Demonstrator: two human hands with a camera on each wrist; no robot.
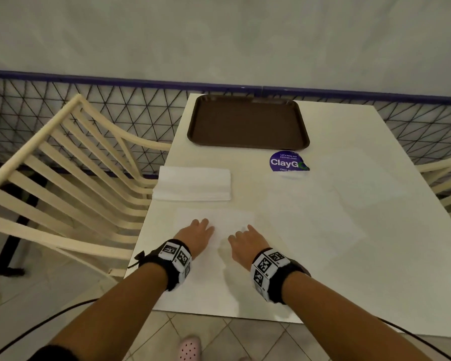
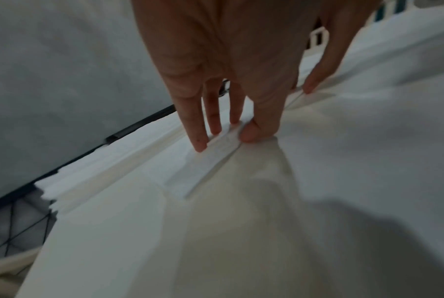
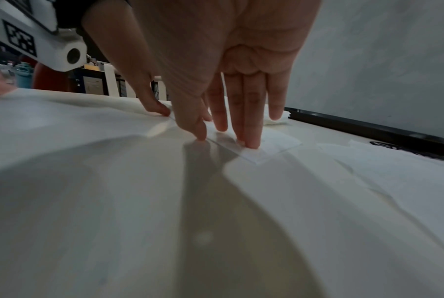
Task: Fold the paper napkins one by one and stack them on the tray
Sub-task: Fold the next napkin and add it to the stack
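Both my hands, left [image 1: 197, 237] and right [image 1: 246, 243], press flat-fingered on one napkin [image 1: 227, 221]; its long axis runs left-right, tray [image 1: 248, 121] far ahead.

From my remote station, I saw a dark brown tray [image 1: 248, 121] on the white table [image 1: 349, 217], white napkins [image 1: 193, 183], a purple sticker [image 1: 287, 162] with white lettering, cream chairs [image 1: 71, 162], and black-and-white checkered wristbands [image 1: 176, 259].
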